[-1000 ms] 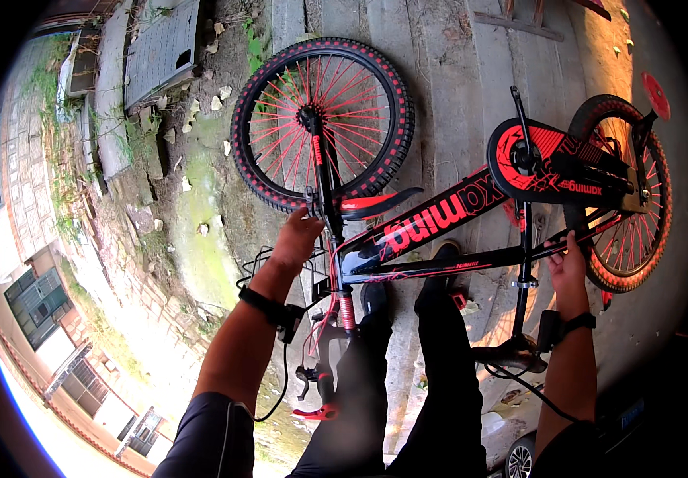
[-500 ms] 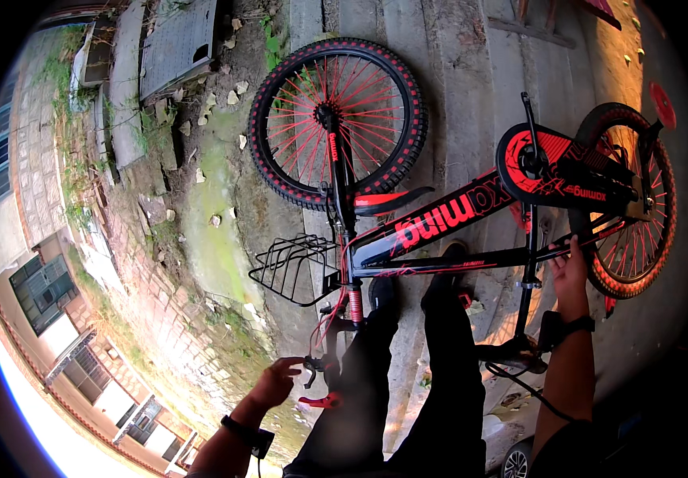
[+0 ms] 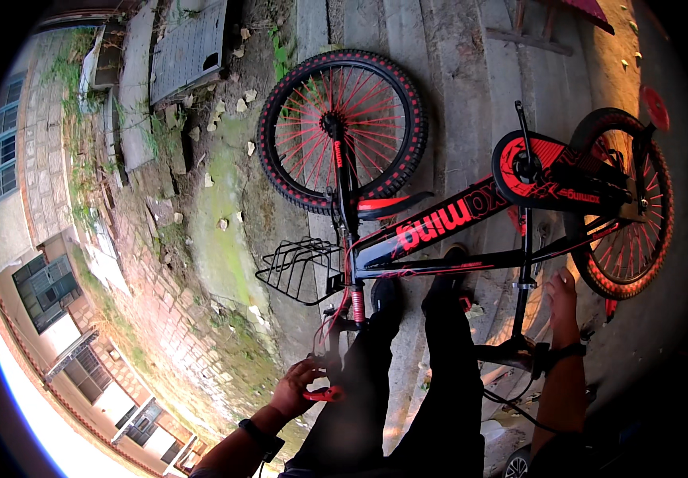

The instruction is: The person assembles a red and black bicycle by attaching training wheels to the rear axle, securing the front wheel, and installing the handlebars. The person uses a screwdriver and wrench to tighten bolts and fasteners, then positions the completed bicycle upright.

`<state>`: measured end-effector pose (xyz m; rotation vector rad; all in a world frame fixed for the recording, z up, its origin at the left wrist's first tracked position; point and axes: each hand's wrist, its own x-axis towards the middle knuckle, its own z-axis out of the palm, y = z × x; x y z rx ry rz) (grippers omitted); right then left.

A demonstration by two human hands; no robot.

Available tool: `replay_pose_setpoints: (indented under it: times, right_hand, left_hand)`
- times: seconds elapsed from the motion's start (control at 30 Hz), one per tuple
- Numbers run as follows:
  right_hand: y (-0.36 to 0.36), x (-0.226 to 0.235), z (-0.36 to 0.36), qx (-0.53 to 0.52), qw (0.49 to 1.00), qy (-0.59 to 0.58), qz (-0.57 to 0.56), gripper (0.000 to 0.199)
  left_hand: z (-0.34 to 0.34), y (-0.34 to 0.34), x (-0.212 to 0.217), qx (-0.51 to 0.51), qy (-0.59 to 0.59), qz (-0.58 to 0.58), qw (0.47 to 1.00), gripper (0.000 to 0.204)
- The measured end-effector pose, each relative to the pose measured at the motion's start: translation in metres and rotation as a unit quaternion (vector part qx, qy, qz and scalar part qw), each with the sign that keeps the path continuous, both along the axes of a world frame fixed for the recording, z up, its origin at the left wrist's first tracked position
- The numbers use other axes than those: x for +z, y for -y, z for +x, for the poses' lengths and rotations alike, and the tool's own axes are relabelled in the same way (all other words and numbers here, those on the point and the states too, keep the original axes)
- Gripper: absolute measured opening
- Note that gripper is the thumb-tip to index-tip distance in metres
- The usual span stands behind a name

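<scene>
A black and red bicycle point(image 3: 431, 227) lies broadside across my view, its handlebar and saddle toward me and its wheels farther off. At the lower left, my left hand point(image 3: 300, 386) is closed around the handlebar point(image 3: 334, 350), beside a red part point(image 3: 325, 394) at its end. My right hand point(image 3: 563, 295) is just below the rear frame tube, between the saddle point(image 3: 511, 350) and the rear wheel point(image 3: 627, 263). Its fingers are loosely bent and apart, with nothing seen in them. The front wheel point(image 3: 342, 131) has red spokes and a red-patterned tyre.
A black wire basket point(image 3: 300, 271) sits at the handlebar. My feet are close to the frame. Concrete paving point(image 3: 471, 72) runs beneath, with dry leaves and a mossy strip point(image 3: 216, 223) on the left. A wooden stand point(image 3: 531, 40) is at the top right; buildings are at far left.
My right hand has come off the rear frame tube and dropped slightly toward me. My left hand has moved right and closed around the handlebar. The bicycle has shifted slightly in view.
</scene>
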<state>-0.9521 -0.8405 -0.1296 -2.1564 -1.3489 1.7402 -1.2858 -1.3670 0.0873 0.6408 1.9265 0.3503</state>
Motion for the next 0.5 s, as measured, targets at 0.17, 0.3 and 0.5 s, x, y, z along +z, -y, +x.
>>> replay_pose_setpoints:
  times: [0.17, 0.3, 0.5]
  right_hand:
    - [0.049, 0.037, 0.092, 0.258, 0.958, 0.107, -0.069, 0.036]
    - [0.085, 0.072, 0.100, 0.148, 0.977, 0.004, -0.156, 0.030]
    - [0.088, 0.082, 0.108, 0.316, 0.938, 0.107, -0.091, 0.034]
  left_hand:
    - [0.000, -0.010, 0.003, 0.015, -0.018, 0.026, 0.999, 0.037]
    - [0.010, 0.003, -0.006, 0.011, -0.044, 0.022, 0.999, 0.029]
    - [0.027, 0.011, -0.013, 0.046, -0.084, 0.025, 0.995, 0.019]
